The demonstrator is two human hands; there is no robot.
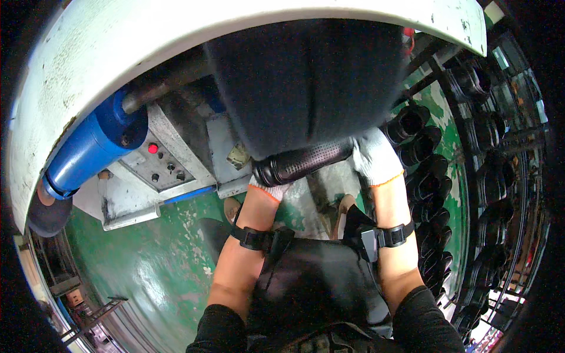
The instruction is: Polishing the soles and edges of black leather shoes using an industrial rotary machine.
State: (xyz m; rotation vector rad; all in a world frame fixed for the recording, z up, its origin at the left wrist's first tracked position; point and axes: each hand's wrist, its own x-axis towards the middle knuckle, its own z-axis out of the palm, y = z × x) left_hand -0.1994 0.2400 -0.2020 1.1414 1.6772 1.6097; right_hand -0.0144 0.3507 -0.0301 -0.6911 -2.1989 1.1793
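Though left hand (268,189) mostly hidden, both apparently grasp black roll (303,161); right hand (374,157) clenched round end.

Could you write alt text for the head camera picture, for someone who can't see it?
Two white-gloved hands, left and right, grip a black textured roll beneath a large dark drum. A grey button panel sits left, racks of black parts right.

The single head-worn fisheye camera is looking steeply down past the person's chest, sitting close above the gloved left hand (268,189) and right hand (374,157). It is facing a machine (165,159) ahead, its dark rim perhaps hiding the far edges.
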